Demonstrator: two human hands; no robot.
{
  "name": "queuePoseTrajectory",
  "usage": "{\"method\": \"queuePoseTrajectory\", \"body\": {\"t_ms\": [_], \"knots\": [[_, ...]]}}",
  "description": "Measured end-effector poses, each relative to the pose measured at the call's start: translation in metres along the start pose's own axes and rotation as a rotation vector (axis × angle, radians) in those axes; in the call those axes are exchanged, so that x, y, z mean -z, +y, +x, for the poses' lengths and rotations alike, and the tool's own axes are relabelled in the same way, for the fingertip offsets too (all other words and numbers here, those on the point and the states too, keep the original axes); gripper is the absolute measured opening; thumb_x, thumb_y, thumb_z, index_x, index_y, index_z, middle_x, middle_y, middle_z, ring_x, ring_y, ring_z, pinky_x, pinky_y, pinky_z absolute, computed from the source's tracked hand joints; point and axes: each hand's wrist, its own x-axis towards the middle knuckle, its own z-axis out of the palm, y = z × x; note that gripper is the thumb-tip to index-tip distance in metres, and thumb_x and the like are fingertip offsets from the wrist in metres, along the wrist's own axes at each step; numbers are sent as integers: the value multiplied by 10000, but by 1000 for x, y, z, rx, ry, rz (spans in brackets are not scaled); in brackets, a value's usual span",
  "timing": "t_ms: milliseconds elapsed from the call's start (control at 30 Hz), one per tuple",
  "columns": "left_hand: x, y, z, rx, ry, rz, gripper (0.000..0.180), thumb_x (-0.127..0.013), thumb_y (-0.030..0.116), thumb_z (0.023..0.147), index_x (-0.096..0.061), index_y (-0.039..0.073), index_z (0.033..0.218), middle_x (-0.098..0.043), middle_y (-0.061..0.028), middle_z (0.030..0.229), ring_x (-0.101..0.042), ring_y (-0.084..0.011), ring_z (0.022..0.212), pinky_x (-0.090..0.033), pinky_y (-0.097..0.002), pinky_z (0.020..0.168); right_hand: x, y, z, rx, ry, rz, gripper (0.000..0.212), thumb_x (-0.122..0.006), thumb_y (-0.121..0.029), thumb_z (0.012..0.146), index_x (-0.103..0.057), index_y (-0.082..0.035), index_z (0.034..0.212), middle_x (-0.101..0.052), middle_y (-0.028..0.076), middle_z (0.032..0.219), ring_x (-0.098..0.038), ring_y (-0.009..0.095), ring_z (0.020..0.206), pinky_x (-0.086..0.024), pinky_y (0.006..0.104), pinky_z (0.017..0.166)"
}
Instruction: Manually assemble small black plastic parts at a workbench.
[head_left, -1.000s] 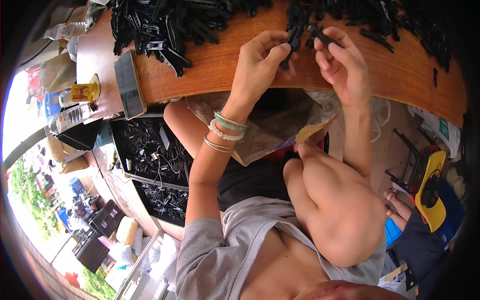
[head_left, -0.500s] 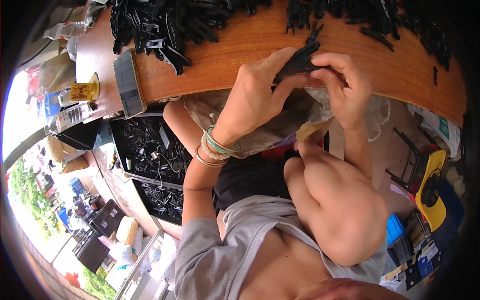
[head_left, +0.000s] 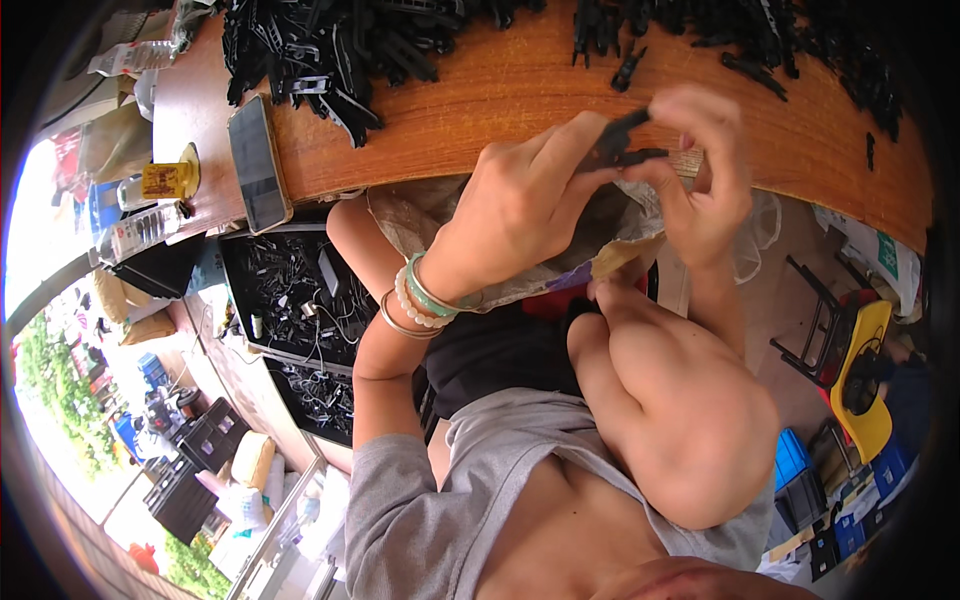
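Above the table's near edge, my left hand (head_left: 525, 195) pinches a black plastic part (head_left: 612, 148) between thumb and fingers. Two slim prongs of the part spread toward my right hand (head_left: 705, 170), like an opened clip. My right thumb meets the tip of the lower prong, and the curled index finger is at the upper one; these fingers are blurred by motion. Beyond the hands, a single small black piece (head_left: 628, 70) lies on the wooden table (head_left: 480, 110). My left palm is turned away, so part of the grip is hidden.
A large heap of black plastic parts (head_left: 330, 50) covers the far left; another pile (head_left: 740, 25) lies far right. A phone (head_left: 258, 165) rests near the table's left edge, beside a yellow roll (head_left: 170, 180). Below are a crumpled bag (head_left: 410, 205) and black trays (head_left: 285, 300) of parts.
My right hand has shifted slightly right and its fingers have spread. The black part's two prongs now stand apart, and the small piece behind it shows separately on the table.
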Motion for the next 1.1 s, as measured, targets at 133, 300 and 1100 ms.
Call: {"method": "queuePoseTrajectory", "body": {"t_ms": [133,300,1100], "knots": [[4,3,-3,-6,-63,28,340,-692,20,767,-596,-9,1093,-645,-157,773,-646,-306,639,-499,-329,539,5,3,-7,-85,-129,33,279,-720,-10,704,-644,-27,972,-672,61,939,-636,171,742,-414,251,588],[1,1,1,-69,-70,52,325,-696,16,758,-606,-6,1070,-633,-147,752,-631,-299,604,-491,-326,515,6,6,-14,-108,-93,50,261,-719,5,701,-640,-24,948,-671,57,887,-624,164,722,-430,255,589],[-26,-100,77,-402,80,526,361,-642,1,675,-631,78,1027,-577,-38,892,-620,-221,713,-503,-317,551,0,60,16,90,-179,-625,182,-674,-19,751,-651,-94,916,-587,46,967,-535,234,944,-417,366,799]]}}
